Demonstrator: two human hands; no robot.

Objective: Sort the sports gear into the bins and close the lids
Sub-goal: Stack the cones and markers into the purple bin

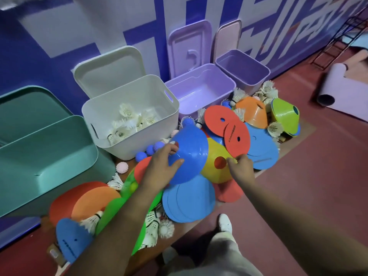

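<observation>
**Head view.** Four bins stand in a row by the blue and white wall, and all of them are open.

- The green bin (29, 192) is on the left and is the nearest. Its green lid (29, 104) is behind it.
- Next is the white bin (129, 148), with shuttlecocks (127, 124) lying in the bottom. Its white lid (111, 70) leans back on the wall.
- Then comes the light purple bin (199, 76), with the purple lid (189, 46) standing behind it.
- Farthest is the dark purple bin (249, 76), with the pink lid (229, 36) behind it.

The rest of the gear is in a big heap on the red floor (298, 186), in front of the bins.

The left hand (159, 170) grips the blue cone (191, 148). Its fingers hook over the top of the cone and its thumb lies on the side. The blue cone is tipped on its side, near the white bin.

The right hand (242, 168) is at the yellow cone (213, 154), which is right beside the blue one. Its bent fingers touch the yellow cone near the round hole. I cannot tell if it really holds it.

Red discs (219, 120) lie just past the yellow cone. An orange cone (251, 114) and green cones (284, 114) are farther right. Blue spiky balls (151, 149) and a pink spiky ball (122, 167) sit by the white bin.
</observation>
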